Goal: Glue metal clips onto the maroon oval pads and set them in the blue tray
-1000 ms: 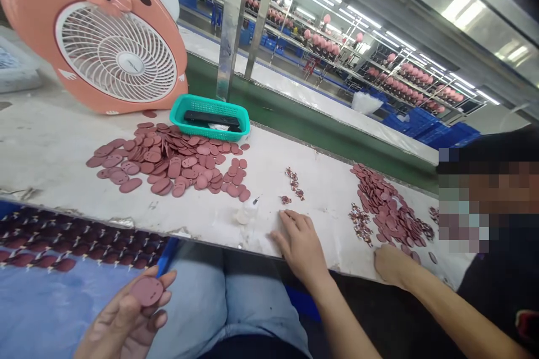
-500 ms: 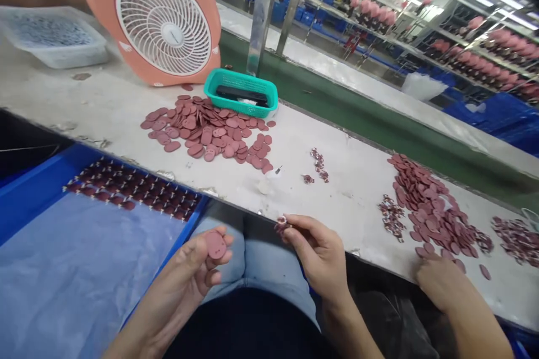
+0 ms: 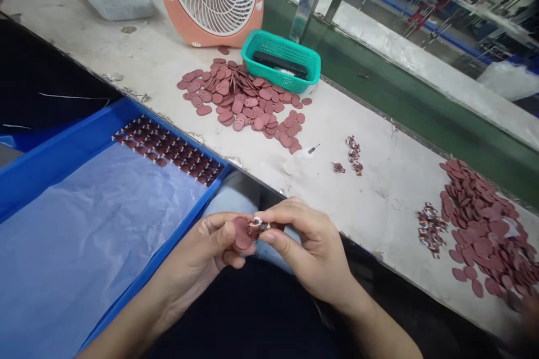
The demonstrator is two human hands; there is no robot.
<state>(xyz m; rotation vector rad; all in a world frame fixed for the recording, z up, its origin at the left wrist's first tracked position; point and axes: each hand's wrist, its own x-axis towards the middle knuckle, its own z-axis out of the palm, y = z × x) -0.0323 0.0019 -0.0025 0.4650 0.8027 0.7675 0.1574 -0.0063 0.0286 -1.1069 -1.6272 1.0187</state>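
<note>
1. Head view: the person's left hand [image 3: 206, 249] pinches a maroon disc [image 3: 241, 238]; the right hand [image 3: 318, 249] pinches a small shiny piece [image 3: 256, 226] against its edge, so both hands come together above the lap.
2. That pair looks partway through, not finished.
3. Rows of dark discs [image 3: 172, 151] at the blue tray's [image 3: 54, 164] far end seem done.
4. Apparently left: the heap of loose discs [image 3: 233, 102] and several shiny pieces [image 3: 354, 151] on the table [image 3: 391, 193].
</note>
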